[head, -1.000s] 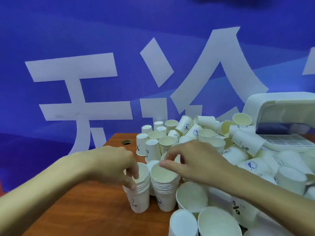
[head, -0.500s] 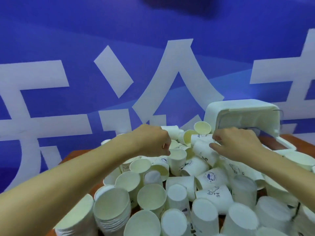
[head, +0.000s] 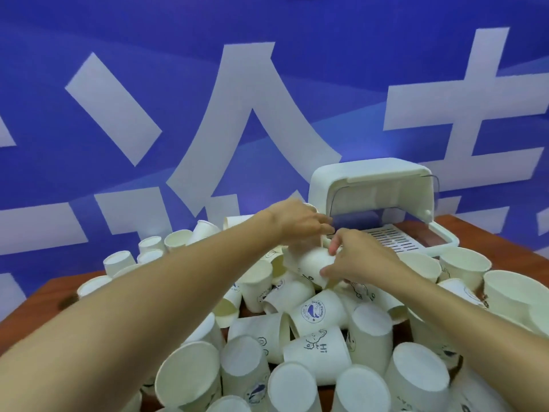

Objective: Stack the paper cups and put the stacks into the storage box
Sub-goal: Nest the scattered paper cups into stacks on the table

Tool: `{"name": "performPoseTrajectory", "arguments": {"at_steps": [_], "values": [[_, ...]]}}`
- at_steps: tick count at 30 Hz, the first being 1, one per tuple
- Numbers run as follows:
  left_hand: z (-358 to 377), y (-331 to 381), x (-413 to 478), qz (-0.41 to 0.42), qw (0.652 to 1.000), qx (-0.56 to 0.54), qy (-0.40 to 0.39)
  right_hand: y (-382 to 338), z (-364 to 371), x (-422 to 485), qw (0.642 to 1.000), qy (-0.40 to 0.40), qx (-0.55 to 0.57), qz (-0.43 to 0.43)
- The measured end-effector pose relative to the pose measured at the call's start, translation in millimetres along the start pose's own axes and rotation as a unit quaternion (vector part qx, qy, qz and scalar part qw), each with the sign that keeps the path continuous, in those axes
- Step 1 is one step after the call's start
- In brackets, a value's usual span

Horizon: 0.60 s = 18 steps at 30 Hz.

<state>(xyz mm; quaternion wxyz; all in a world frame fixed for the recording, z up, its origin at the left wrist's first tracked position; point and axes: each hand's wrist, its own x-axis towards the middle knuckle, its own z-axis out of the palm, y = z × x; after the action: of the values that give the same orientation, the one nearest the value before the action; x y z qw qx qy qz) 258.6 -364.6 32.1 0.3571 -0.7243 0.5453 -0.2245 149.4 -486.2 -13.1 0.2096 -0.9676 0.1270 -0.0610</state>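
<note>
White paper cups (head: 320, 349) lay heaped in the head view, upright, upturned and on their sides, some printed with blue cartoon marks. The heap filled the space below both grips and spread out to either side of them.

The right grip (head: 359, 260) pinched one tilted cup (head: 307, 261), with the thumb low on the cup's wall and the fingers curled over its upper edge. This cup was lifted just clear of the heap, directly left of the right grip and under the left one.

The left grip (head: 297, 224) sat just above and to the left of the right grip, nearly touching it. Its fingers were bunched and pointed toward the box mouth. Whether they held anything could not be told, because the hand hid what lay beneath it.

The storage box (head: 445, 243) stood just beyond both grips and slightly to their right. Its white lid (head: 365, 176) was raised, and a slatted floor (head: 386, 237) showed inside.

The reddish-brown wooden tabletop (head: 44, 295) showed far to the left of the left grip and behind the box. A blue backdrop (head: 178, 31) with large white characters rose beyond everything.
</note>
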Motion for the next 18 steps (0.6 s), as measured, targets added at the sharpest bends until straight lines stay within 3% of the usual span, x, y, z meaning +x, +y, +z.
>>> {"name": "performPoseTrajectory", "arguments": {"at_steps": [5,18], "values": [[4.6,6.9,10.1,0.082,0.991,0.11,-0.008,13.3,-7.6,-3.2,0.998,0.011,0.061,-0.02],[-33.5,-9.4,-39.4,-0.061,0.993,0.096,-0.039,12.8,-15.1,-14.9,0.977,0.108,0.172,-0.071]]}}
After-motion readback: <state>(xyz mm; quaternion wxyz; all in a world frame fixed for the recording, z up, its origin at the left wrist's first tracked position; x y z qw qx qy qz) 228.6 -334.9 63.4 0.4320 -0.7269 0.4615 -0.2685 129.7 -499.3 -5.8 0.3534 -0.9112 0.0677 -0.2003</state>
